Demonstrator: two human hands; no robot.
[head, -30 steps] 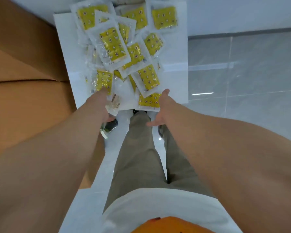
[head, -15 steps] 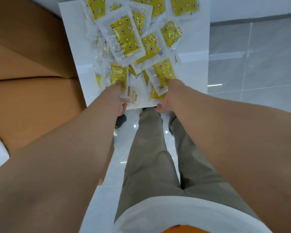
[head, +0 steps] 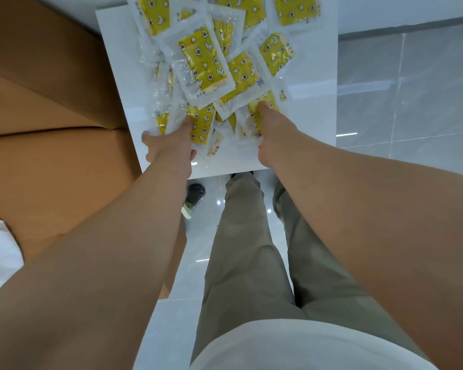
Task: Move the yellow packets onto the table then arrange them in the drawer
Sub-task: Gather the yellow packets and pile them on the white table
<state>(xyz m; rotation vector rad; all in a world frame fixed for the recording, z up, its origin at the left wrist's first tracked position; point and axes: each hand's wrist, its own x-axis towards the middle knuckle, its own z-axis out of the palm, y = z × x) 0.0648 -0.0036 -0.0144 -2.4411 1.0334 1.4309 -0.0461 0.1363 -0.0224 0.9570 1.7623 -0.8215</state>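
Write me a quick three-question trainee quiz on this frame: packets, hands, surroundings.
1. True or false: the yellow packets lie in one neat row on the white table.
2. Pick one: which hand touches the packets? A) left hand only B) right hand only C) both
3. Short answer: what does the brown box beside the table, on the person's left, look to be made of?

Key
1. False: they overlap in a loose pile.
2. C: each hand rests on packets at the near edge of the pile.
3. Cardboard.
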